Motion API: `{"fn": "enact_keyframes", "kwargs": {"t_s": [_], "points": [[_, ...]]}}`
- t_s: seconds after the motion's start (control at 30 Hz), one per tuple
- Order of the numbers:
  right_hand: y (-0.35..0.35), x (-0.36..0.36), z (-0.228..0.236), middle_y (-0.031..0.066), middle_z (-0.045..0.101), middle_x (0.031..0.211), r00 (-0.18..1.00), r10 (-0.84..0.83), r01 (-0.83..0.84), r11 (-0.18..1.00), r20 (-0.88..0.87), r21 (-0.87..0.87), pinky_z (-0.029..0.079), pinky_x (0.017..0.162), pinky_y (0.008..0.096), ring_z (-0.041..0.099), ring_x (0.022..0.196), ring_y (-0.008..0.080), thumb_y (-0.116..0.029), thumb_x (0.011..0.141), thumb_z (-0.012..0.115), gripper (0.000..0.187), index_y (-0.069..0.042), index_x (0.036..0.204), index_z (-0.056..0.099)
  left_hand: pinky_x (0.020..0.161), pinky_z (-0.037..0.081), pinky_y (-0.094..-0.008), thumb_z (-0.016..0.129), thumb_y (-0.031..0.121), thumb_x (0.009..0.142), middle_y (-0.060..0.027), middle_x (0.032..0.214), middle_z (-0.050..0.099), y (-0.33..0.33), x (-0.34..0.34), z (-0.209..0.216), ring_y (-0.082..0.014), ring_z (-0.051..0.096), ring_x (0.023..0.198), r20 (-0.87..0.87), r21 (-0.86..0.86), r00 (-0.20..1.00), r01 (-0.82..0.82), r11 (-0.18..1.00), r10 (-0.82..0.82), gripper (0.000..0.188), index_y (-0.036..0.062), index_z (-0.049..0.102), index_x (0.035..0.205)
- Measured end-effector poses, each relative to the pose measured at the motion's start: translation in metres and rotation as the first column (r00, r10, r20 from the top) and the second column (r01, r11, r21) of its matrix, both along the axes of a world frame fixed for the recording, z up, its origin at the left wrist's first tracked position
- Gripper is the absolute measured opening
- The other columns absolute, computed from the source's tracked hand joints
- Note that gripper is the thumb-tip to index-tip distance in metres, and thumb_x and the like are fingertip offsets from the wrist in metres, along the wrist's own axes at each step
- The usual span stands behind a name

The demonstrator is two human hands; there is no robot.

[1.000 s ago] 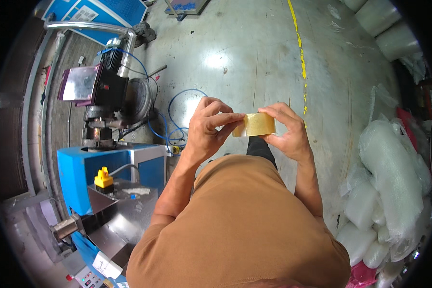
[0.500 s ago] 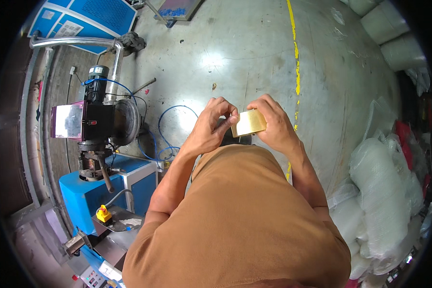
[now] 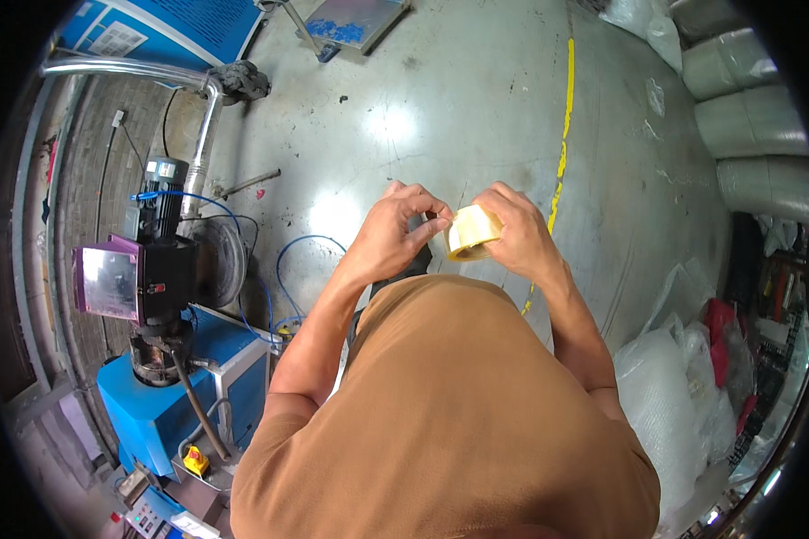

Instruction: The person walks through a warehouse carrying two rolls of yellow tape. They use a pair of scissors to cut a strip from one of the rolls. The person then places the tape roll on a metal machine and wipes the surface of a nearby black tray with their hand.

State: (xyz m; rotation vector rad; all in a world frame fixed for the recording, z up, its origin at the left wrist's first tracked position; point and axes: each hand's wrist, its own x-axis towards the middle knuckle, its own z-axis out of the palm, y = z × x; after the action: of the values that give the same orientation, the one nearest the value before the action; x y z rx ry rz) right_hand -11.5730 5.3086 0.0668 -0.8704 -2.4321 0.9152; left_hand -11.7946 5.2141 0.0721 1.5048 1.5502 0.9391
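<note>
- The roll of tape, yellowish and shiny, is in the air in front of the person's body, between the two hands and above the floor.
- The right hand has the roll in its grip: the fingers are bent over the far side, and the grip is closed only as much as the width of the roll allows.
- The left hand is at the left edge of the roll. Its thumb and first finger are almost together, but I cannot tell if this grip has hold of the tape end.
- The roll is tilted, so a part of its round lower rim can be seen.
- On the left side stands a blue machine with a dark motor; a thin blue hose makes a curve near it.
- On the right side, a yellow line runs along the floor, and beyond it lies bubble wrap beside a red bag.
</note>
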Motion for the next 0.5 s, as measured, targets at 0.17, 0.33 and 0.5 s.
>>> {"fn": "enact_keyframes", "kwargs": {"t_s": [0.17,0.33,0.5], "points": [[0.084,-0.048,0.011,0.0101,0.065,0.097,0.999,-0.041,0.035,0.984,0.032,0.177,0.049,0.078,0.0453,0.064,0.088,0.0364,-0.009,0.081,0.077,0.022,-0.006,0.1,0.065,0.086,0.053,-0.0397,0.082,0.017,0.089,-0.007,0.107,0.075,0.076,-0.018,0.012,-0.0282,0.061,0.098,-0.195,0.137,0.952,-0.21,0.968,0.235,0.029,0.0103,0.08,0.118],[0.167,-0.078,0.001,0.0092,0.065,0.095,0.996,-0.09,0.09,0.982,-0.008,0.168,0.05,0.077,0.0447,0.064,0.085,0.036,-0.009,0.08,0.078,0.023,-0.008,0.1,0.066,0.084,0.054,-0.0358,0.081,0.007,0.087,-0.0049,0.107,0.076,0.155,-0.03,0.004,-0.0252,0.06,0.097,-0.149,0.161,0.936,-0.296,0.942,0.319,0.028,0.0114,0.082,0.115],[0.262,-0.095,-0.014,0.0082,0.064,0.093,0.993,-0.073,0.087,0.982,-0.091,0.168,0.049,0.075,0.0445,0.063,0.082,0.0358,-0.008,0.08,0.078,0.022,-0.009,0.1,0.068,0.082,0.053,-0.0354,0.083,0.006,0.084,-0.0019,0.097,0.076,0.246,-0.041,-0.002,-0.0234,0.059,0.095,-0.151,0.153,0.912,-0.359,0.921,0.381,0.019,0.0099,0.084,0.103]]}}
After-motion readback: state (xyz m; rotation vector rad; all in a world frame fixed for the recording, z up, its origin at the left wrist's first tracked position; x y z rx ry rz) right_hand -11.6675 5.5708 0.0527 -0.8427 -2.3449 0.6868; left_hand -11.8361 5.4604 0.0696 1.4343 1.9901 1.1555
